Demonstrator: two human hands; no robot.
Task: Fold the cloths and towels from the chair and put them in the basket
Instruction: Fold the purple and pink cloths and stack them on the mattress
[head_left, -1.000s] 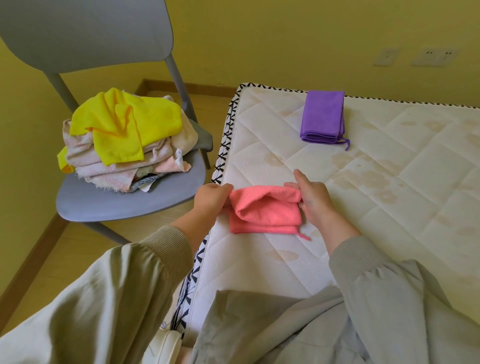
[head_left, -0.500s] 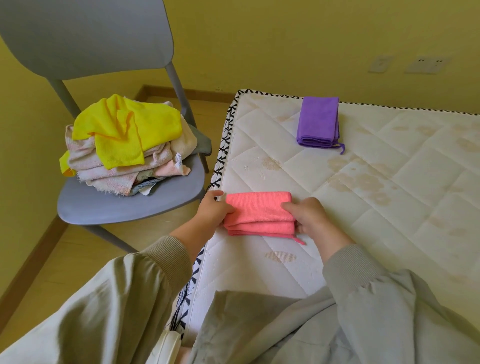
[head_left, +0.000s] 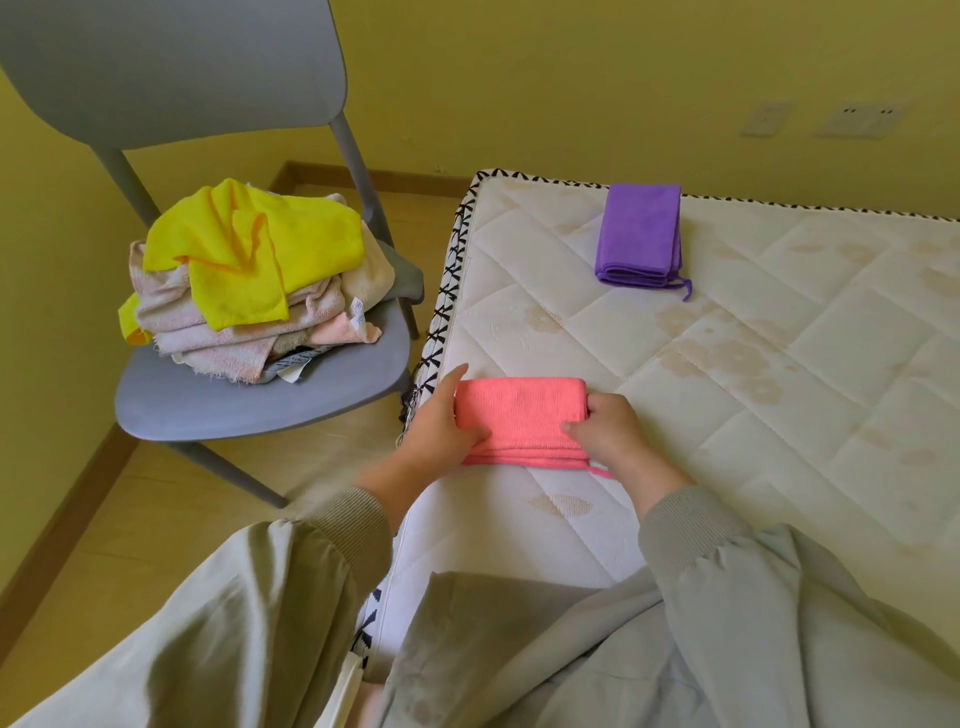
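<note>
Head view shows a folded pink cloth lying on the mattress near its left edge; the left hand grips its left end, thumb on top; the right hand pinches its right end, fingers curled; a folded purple cloth lies farther back; a yellow cloth tops the towel pile on the grey chair.

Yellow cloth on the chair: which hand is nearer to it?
Left. The left hand holds the pink cloth at the end beside the chair; the right hand holds the opposite end, farther away.
</note>
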